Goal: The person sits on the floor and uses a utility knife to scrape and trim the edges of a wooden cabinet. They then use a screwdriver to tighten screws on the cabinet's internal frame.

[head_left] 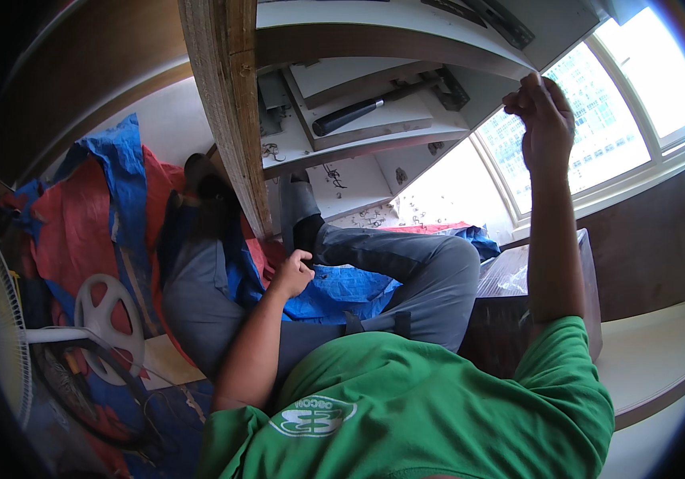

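Observation:
My right hand (544,120) is raised high, fingers bunched together against the lower edge of a white cabinet board (406,32); whether it pinches anything small is hidden. My left hand (291,273) rests low between my legs with fingers curled, touching a blue tarp (342,289) beside my grey trouser knee (430,271). I sit on the floor in a green shirt, legs stretched under the cabinet. A black-handled hammer (362,110) lies on a white shelf (358,132) inside the cabinet, well apart from both hands.
A rough upright wooden plank (227,112) stands close in front, left of the shelves. Small screws and fittings lie scattered on the white panel (374,214). A white fan (7,335) stands at the left on red and blue sheeting. A plastic-wrapped box (518,279) sits under the window.

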### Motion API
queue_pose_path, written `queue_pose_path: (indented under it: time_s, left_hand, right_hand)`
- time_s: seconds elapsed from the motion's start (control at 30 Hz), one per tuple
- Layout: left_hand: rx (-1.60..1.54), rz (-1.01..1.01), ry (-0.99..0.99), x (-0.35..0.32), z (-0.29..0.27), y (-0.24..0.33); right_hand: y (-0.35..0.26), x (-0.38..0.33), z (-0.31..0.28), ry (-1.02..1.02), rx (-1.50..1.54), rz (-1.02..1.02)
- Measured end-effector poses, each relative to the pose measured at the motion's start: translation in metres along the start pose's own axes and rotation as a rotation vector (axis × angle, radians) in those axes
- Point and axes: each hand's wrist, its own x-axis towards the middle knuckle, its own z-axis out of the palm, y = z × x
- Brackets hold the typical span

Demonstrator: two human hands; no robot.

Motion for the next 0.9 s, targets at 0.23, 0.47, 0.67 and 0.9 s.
queue_pose_path:
  time_s: [0.23, 0.47, 0.67, 0.9]
  left_hand:
    - [0.131, -0.164, -0.052, 0.001, 0.001, -0.010]
    - [0.167, -0.171, -0.031, 0.003, 0.002, -0.011]
    - [0.130, -0.195, -0.041, 0.005, 0.002, -0.017]
    - [0.153, -0.158, -0.037, 0.007, 0.004, -0.020]
  right_hand:
    - [0.032, 0.022, 0.000, 0.191, 0.811, 0.361]
    - [0.012, -0.012, 0.044, -0.079, 1.059, 0.428]
    - [0.002, -0.036, 0.081, -0.208, 1.124, 0.442]
    - [-0.013, -0.055, 0.119, -0.273, 1.164, 0.508]
